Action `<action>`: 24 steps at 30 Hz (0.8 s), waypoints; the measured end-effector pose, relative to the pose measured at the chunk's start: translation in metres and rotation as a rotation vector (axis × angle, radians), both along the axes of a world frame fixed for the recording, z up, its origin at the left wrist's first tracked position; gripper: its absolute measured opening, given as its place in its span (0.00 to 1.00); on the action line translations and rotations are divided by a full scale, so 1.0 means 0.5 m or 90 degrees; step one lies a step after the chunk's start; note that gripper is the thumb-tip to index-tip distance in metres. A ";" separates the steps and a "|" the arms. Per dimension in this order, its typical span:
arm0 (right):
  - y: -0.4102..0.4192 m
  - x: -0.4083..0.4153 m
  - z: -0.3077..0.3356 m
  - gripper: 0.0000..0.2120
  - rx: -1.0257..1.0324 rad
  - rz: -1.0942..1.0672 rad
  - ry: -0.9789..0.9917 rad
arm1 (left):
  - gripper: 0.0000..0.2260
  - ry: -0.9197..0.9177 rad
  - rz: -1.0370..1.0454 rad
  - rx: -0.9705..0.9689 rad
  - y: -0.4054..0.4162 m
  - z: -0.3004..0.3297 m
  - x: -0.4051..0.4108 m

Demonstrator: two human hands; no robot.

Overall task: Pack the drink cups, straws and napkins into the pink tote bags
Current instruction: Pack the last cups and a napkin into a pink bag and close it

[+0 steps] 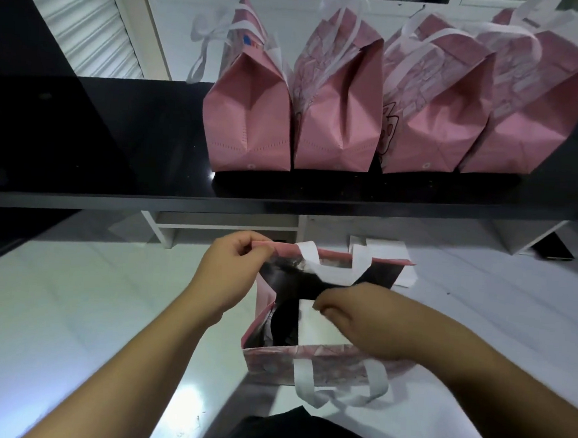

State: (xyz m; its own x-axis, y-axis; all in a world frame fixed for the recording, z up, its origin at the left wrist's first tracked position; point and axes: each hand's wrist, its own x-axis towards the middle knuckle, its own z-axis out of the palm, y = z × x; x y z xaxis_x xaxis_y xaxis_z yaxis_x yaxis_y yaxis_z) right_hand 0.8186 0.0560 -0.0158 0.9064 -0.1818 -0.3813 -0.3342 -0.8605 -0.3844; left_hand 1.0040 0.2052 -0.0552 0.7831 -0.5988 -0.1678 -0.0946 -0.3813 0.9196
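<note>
Head view: I note a black shelf (115, 138) bearing four pink bags (250, 120); left hand (229, 276) and right hand (359, 323) pinch the open tote (271, 361), contents indistinct.

Overall light: I am seeing cool, even indoor light, moderately bright.
Glare: a bright patch is reflecting off the glossy white floor (189, 395); a small glint is showing on the black counter (212, 176).
Shadows: dark shade is pooling under the counter's edge.
Blur: the right hand (359, 321) is smearing slightly.
Distortion: I am noticing straight lines bending towards the edges.
</note>
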 end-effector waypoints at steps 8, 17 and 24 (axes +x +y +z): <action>-0.059 -0.187 0.027 0.14 0.057 -0.221 -0.190 | 0.12 0.131 0.007 -0.070 0.019 0.007 -0.014; -0.054 -0.235 -0.086 0.29 0.258 -0.297 -0.218 | 0.21 0.061 -0.241 -0.011 0.175 -0.029 -0.048; -0.062 -0.197 -0.125 0.29 0.338 -0.305 -0.284 | 0.27 0.018 -0.271 0.036 0.145 -0.033 -0.083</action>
